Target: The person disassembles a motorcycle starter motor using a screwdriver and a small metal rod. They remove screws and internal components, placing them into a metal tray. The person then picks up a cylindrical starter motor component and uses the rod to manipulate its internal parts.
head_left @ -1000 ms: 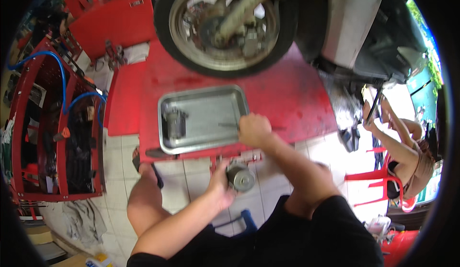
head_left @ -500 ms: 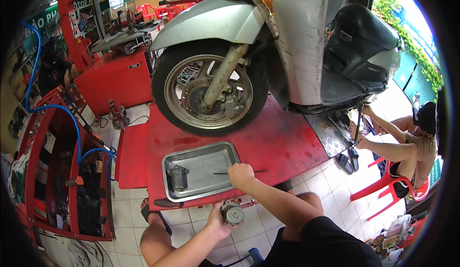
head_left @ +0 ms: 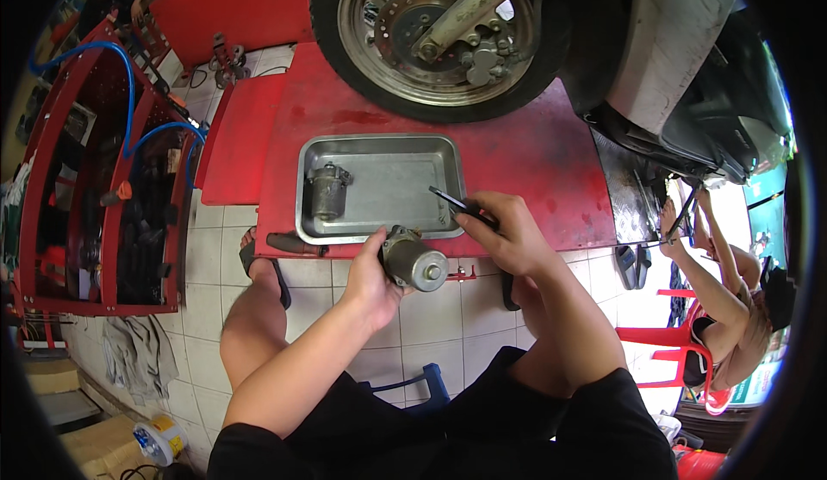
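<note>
In my left hand (head_left: 370, 286) is a small cylindrical electric motor (head_left: 417, 262), probably a scooter starter motor, held just off the front edge of the red platform with its round end cap facing me. The fingers wrap around its far side and are partly hidden. My right hand (head_left: 514, 234) is closed on a thin dark rod-shaped tool (head_left: 447, 197) whose tip points up and left over the metal tray's right end; its exact kind is unclear. The shallow metal tray (head_left: 379, 138) rests on the platform. A second, similar motor (head_left: 328, 194) stands inside its left part.
A dark-handled tool (head_left: 293, 243) lies at the platform's (head_left: 534, 187) front edge. Beyond the tray stands the scooter's front wheel (head_left: 439, 105). To the left are a red rack (head_left: 103, 303) and a blue hose (head_left: 129, 84). Another person (head_left: 732, 325) sits at right.
My view has tilted down. The motor in my left hand has come up nearer the tray. My right hand has turned the tool from level to slanting up and left.
</note>
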